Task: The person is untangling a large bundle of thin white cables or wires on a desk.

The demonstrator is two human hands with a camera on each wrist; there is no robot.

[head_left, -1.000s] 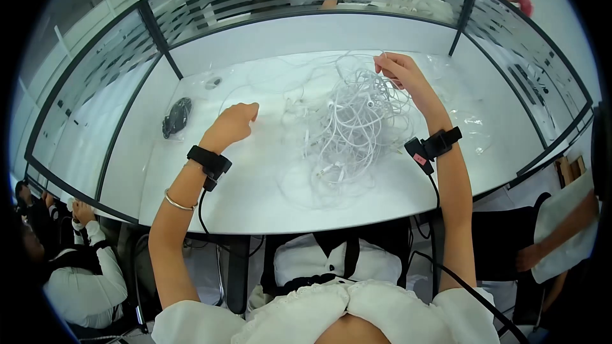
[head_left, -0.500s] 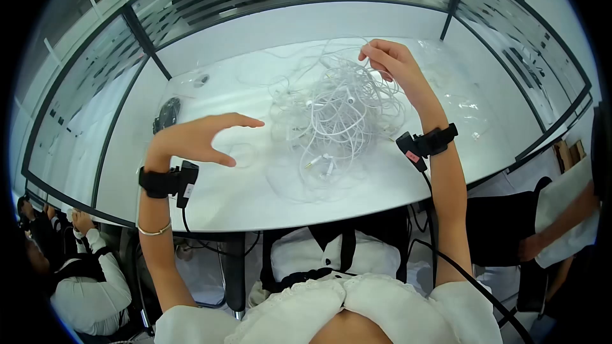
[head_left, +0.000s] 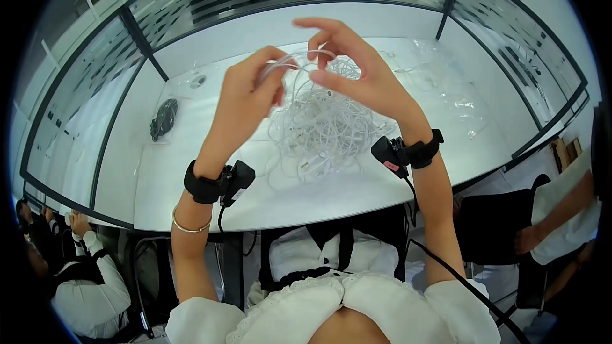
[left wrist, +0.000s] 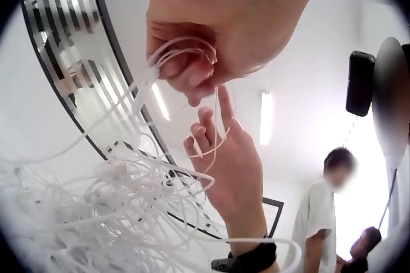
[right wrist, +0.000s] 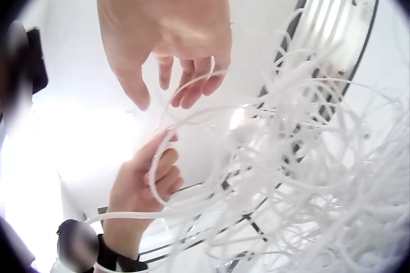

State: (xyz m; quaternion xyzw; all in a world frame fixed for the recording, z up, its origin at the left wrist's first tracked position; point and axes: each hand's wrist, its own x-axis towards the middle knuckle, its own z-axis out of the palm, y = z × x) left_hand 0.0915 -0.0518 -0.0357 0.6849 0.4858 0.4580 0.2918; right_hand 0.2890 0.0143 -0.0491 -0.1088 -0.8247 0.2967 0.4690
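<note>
A tangled heap of white earphone cables [head_left: 344, 124] lies mid-table, with a few small plugs [head_left: 312, 167] showing at its near side. Above its far left part, my left hand [head_left: 245, 95] grips a loop of white cable [left wrist: 192, 42] in curled fingers. My right hand [head_left: 366, 83] is raised just right of it, thumb and fingers spread apart. A cable strand [right wrist: 192, 83] passes across the right fingers, which do not close round it. Strands run from the left hand down to the heap.
A black bundle [head_left: 164, 120] in clear plastic lies at the table's left. Clear plastic bags [head_left: 468, 111] are spread at the right. Low partitions [head_left: 306, 22] enclose the table's back and sides. Other people sit or stand nearby on both sides.
My left hand first drew back with its fingers opened, then rose forward and right and took hold of a cable loop. My right hand moved left toward it, its fingers spreading.
</note>
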